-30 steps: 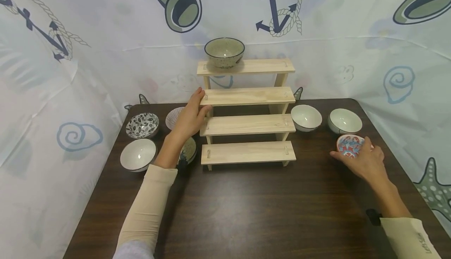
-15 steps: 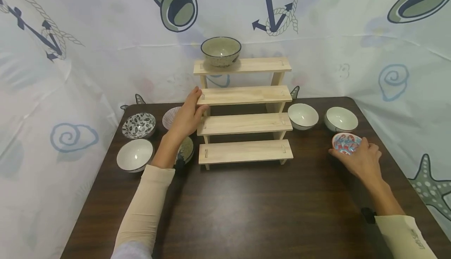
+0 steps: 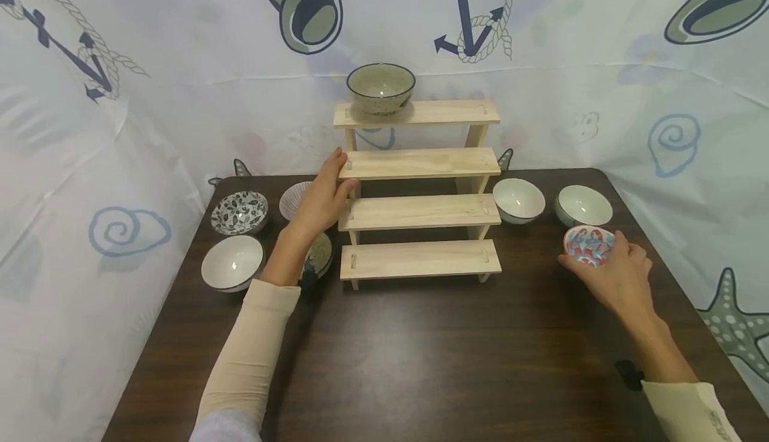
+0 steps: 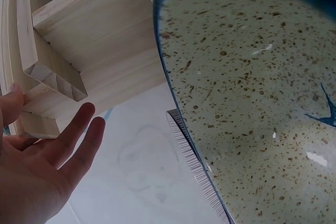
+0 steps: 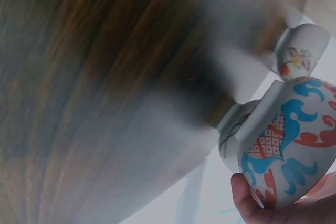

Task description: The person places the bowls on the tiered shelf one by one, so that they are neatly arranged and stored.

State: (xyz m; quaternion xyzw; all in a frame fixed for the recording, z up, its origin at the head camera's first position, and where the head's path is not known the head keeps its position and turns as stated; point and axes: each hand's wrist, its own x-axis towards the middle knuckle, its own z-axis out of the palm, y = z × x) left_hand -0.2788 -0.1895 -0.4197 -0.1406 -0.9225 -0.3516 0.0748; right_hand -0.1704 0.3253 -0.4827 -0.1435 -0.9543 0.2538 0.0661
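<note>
My left hand (image 3: 321, 201) holds the left end of a shelf on a pale wooden four-step stand (image 3: 420, 163), thumb and index finger at the board's end. In the left wrist view its other fingers (image 4: 84, 140) reach out beside the wood. My right hand (image 3: 627, 275) grips a small bowl with a red and blue pattern (image 3: 587, 245) by its rim, at the table's right side. The right wrist view shows this bowl (image 5: 291, 145) tilted, thumb along its side. A speckled green bowl (image 3: 321, 255) sits by the left wrist, partly hidden.
A large greenish bowl (image 3: 381, 88) stands on the top shelf's left. Two white bowls (image 3: 519, 199) stand right of the stand. At left are a black-and-white leafy bowl (image 3: 239, 211), a plain white bowl (image 3: 232, 262) and a ribbed bowl (image 3: 292, 199) half covered by the hand.
The right hand has raised the red and blue bowl slightly, so it now overlaps the white bowl behind it a little more. The left hand stays on the stand.
</note>
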